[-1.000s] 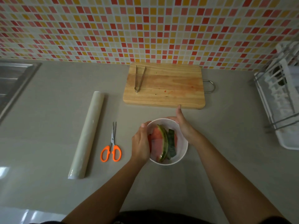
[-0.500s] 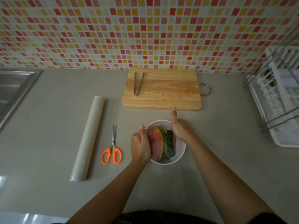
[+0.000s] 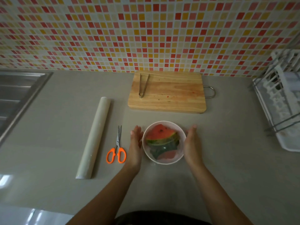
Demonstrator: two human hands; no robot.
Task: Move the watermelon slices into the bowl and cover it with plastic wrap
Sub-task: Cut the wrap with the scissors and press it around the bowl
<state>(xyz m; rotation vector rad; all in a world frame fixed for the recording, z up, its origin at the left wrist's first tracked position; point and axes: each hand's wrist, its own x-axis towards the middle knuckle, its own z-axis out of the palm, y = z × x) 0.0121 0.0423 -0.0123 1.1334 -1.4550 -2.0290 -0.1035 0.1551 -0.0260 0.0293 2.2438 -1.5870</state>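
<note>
A white bowl stands on the grey counter in front of me and holds watermelon slices, red flesh up and green rind below. A thin film of plastic wrap seems to lie over the bowl, faintly glossy. My left hand is flat against the bowl's left side, fingers straight. My right hand mirrors it on the right side. Neither hand is curled around anything. The plastic wrap roll lies on the counter to the left.
Orange-handled scissors lie between the roll and the bowl. A wooden cutting board with metal tongs sits behind the bowl. A steel sink is at the left, a white dish rack at the right.
The bowl has been turned about a quarter, so the slices now lie crosswise. Both hands have come off the rim and now rest flat at the bowl's sides.
</note>
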